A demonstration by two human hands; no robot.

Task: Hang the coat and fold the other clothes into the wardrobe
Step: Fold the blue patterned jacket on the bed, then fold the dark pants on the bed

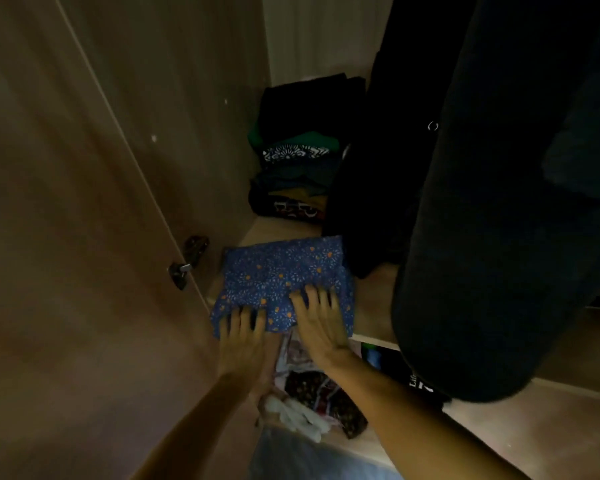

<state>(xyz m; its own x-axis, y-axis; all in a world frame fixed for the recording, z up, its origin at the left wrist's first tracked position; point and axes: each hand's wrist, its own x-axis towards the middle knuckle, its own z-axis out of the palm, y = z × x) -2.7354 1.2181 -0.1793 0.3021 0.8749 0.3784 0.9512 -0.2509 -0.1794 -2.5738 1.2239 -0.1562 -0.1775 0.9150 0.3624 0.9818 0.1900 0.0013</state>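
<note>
Pressing down on the folded blue floral garment (281,271), I am laying both hands flat on its near edge, fingers straight and spread, gripping nothing. My left hand (241,336) is sitting at the near-left corner with only the fingers on the cloth; my right hand (321,320) is reaching farther onto it at the near-right. The garment is lying on the wardrobe shelf (373,306), its long axis running left to right, and its near edge is hanging slightly over the shelf's front lip. It is lying on the far side of both palms, so I am judging the coming move to be a straight push away from me, toward the stack of folded clothes (297,161) at the far end; a strip of bare shelf is showing between the two. The right hand, being deeper on the fabric, is looking better placed to drive it. A dark coat (499,202) is hanging just to the right.
</note>
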